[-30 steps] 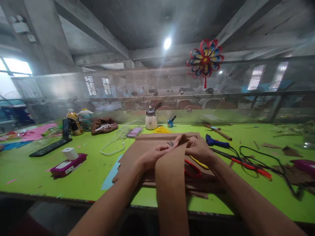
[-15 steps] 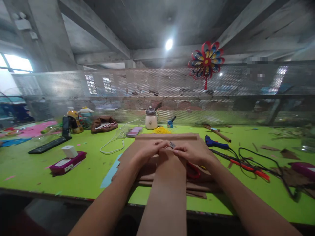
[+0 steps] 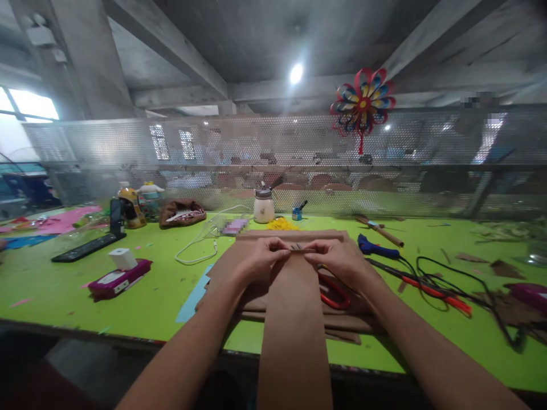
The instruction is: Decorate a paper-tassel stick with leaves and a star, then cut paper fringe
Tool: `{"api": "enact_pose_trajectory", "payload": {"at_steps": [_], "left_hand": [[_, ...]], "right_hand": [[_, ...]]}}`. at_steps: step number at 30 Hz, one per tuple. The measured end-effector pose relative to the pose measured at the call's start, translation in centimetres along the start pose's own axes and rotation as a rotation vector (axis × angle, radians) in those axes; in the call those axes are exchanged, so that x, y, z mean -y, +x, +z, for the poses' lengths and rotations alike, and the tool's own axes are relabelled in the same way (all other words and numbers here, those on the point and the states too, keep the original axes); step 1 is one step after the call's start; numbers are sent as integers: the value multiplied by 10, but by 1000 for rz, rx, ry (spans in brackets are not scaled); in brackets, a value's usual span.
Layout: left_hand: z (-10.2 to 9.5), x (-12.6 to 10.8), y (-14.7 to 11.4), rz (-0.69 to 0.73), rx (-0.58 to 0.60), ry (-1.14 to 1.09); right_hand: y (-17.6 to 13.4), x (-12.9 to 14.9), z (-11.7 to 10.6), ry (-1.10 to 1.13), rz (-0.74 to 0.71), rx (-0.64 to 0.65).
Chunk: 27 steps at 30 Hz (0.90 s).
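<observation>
A long brown paper strip [image 3: 296,324] runs from the far end, between my hands, down past the table's front edge. My left hand [image 3: 261,259] pinches its far left corner between thumb and fingers. The far right corner is pinched the same way by my right hand [image 3: 339,261]. Along the far edge, between the fingertips, there is a narrow fold. Beneath lies a stack of brown sheets [image 3: 231,265]. Scissors with a red handle [image 3: 344,302] rest on that stack, partly covered by the strip, their blade tips showing beyond the fold.
To the right lie a blue glue gun [image 3: 378,247], a red-and-black tool [image 3: 440,293] and a black cable [image 3: 470,273]. On the left are a purple power strip [image 3: 119,282] and a phone stand [image 3: 115,219]. A lidded jar [image 3: 264,208] stands behind, before a perforated metal screen [image 3: 239,142].
My hands have moved apart to the strip's two far corners, and its far edge now shows a fold. The strip's near end has shifted right. More of the red scissor handle shows.
</observation>
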<state>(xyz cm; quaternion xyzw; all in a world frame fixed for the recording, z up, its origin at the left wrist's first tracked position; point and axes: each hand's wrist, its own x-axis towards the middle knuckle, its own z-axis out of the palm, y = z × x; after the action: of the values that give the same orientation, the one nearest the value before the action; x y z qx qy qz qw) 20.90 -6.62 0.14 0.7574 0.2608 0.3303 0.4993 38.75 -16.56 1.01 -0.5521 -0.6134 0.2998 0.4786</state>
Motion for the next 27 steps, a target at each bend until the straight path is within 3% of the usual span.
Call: {"api": "enact_pose_trajectory", "payload": {"at_steps": [3, 8, 12, 16, 21, 27], "left_hand": [[5, -8, -5, 7, -19, 95], [13, -47, -28, 43, -14, 519], [16, -69, -40, 114, 21, 689], [15, -53, -33, 202, 44, 643], [9, -17, -13, 172, 121, 391], [3, -11, -7, 162, 204, 254]], "right_hand": [[1, -4, 1, 52, 12, -22], [0, -5, 0, 78, 40, -17], [-5, 5, 0, -55, 66, -53], [-7, 8, 1, -36, 47, -37], [-1, -7, -1, 170, 11, 35], [1, -15, -5, 229, -12, 92]]}}
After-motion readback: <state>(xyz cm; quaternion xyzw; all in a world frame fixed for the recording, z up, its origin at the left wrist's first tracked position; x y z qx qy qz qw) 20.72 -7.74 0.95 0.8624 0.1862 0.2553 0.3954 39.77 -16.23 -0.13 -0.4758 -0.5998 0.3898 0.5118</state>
